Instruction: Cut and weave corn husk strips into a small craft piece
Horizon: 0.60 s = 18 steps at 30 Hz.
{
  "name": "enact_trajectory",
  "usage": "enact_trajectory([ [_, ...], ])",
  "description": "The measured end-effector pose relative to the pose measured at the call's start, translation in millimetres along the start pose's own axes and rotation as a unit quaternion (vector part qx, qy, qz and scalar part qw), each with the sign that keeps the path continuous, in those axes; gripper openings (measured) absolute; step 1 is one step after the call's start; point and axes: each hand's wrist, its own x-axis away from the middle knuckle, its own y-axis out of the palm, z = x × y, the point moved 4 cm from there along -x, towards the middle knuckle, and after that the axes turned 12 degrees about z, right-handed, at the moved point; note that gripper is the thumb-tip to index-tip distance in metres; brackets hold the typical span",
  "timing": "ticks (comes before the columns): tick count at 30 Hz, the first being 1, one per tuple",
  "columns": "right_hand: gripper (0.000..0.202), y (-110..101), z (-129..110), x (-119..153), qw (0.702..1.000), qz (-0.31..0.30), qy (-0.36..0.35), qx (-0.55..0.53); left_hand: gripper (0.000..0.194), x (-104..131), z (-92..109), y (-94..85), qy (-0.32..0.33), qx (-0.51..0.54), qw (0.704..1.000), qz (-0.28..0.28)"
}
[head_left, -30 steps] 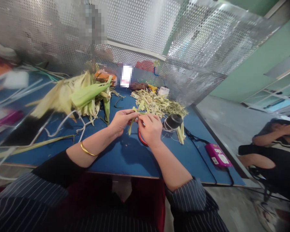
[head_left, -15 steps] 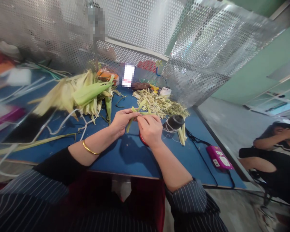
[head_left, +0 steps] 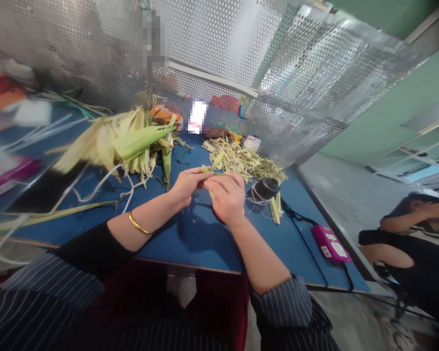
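Both hands meet over the blue table, pinching a green husk strip [head_left: 216,163] whose ends stick up above the fingertips. My left hand [head_left: 187,186], below a gold bangle, grips it from the left. My right hand [head_left: 227,195] holds it from the right, with bent fingers covering part of the strip. A red object beneath my right hand is mostly hidden. Right of that hand lies a black thread spool [head_left: 264,189] wound with pale thread. Behind the hands spreads a heap of husk shreds [head_left: 241,158].
Large corn husks [head_left: 131,141] pile up at the left, near a black tablet [head_left: 47,190] and white cables. A purple box [head_left: 330,243] with black cord lies at the right. Perforated metal panels stand behind; a seated person [head_left: 413,234] is at the far right.
A strip end that hung below my left fingertips no longer shows there. My right hand has turned slightly over the strip, and the view has shifted a little.
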Motion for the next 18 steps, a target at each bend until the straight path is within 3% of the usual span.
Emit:
enact_trajectory([
  [4, 0.009, -5.3, 22.8, 3.5, 0.975, 0.071, 0.209, -0.021, 0.031, 2.0, 2.9, 1.0, 0.047, -0.079, 0.995, -0.029],
  [9, 0.012, 3.8, 40.4, 12.8, 0.929, 0.024, 0.367, -0.037, 0.03, 6.7, 4.6, 5.4, 0.07, -0.111, 0.989, -0.065],
  [14, 0.015, 9.2, 47.4, 17.2, 0.897, -0.012, 0.432, -0.092, 0.029, 11.5, 6.9, 9.9, 0.087, -0.123, 0.983, -0.105],
  [18, 0.015, 7.6, 48.2, 16.3, 0.89, 0.001, 0.441, -0.112, 0.029, 11.5, 6.1, 9.7, 0.123, -0.153, 0.977, -0.082],
])
